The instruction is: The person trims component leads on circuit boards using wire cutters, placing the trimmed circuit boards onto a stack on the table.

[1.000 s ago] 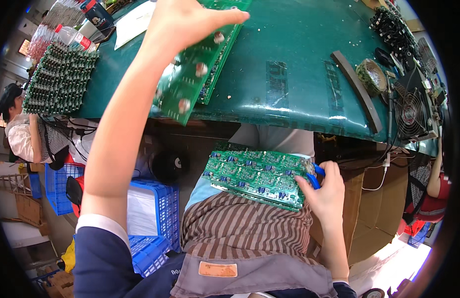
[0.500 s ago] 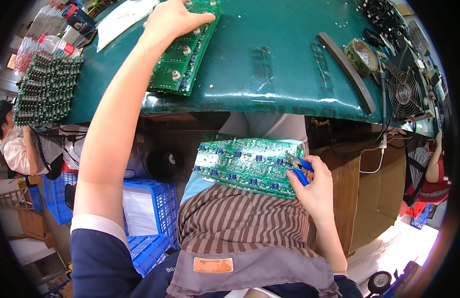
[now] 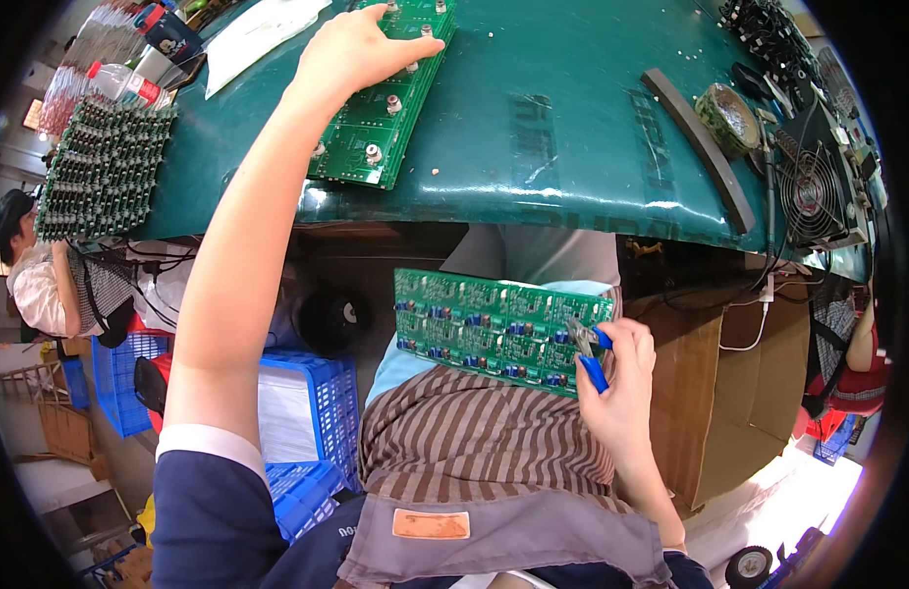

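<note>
My left hand reaches over a green circuit board panel with round metal connectors, which lies on the green table. Its thumb stretches across the panel and away from the forefinger; the other fingers are partly hidden. In my right hand is a pair of blue-handled cutting pliers. The metal jaws lie over the right end of another circuit board panel, tilted above my lap. Rows of small blue parts run along that panel. Whether my right fingers also grip its edge I cannot tell.
At the table's left stand stacked boards, a red-capped bottle and a white sheet. A dark curved bar, a tape roll and a fan sit right. Below are blue crates and a cardboard box.
The panel above my lap has tilted, so its glare is gone and its parts show clearly. My left hand stays over the table panel; the whole view has shifted slightly.
</note>
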Action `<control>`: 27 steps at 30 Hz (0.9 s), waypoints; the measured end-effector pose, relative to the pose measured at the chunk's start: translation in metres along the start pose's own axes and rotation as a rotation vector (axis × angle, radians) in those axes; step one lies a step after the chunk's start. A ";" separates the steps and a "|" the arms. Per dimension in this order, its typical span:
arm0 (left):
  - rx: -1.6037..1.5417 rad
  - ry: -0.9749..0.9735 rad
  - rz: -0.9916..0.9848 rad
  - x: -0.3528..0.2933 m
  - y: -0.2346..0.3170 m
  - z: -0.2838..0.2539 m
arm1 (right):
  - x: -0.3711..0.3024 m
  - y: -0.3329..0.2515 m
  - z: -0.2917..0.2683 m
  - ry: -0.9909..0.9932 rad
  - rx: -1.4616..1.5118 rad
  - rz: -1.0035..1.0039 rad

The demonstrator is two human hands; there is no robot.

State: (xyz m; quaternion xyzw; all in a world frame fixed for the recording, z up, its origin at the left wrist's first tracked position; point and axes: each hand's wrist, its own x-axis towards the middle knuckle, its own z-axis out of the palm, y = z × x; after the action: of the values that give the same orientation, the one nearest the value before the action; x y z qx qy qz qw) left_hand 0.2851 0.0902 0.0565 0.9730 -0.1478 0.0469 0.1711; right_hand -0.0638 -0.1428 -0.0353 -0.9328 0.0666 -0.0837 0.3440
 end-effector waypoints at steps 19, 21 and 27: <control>-1.097 -0.646 0.412 -0.107 0.043 -0.011 | 0.026 -0.036 0.007 0.016 1.322 0.123; -1.379 -0.930 0.307 -0.141 0.047 0.013 | 0.040 -0.048 0.001 -0.010 1.528 0.141; -2.087 -1.083 -0.260 -0.213 0.070 0.038 | 0.072 -0.062 -0.011 0.027 1.169 0.264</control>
State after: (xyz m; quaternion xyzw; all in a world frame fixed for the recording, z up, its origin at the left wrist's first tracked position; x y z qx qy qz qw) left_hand 0.0622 0.0718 0.0131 0.2632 -0.0675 -0.5326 0.8016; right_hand 0.0087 -0.1163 0.0212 -0.5715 0.1291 -0.0747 0.8069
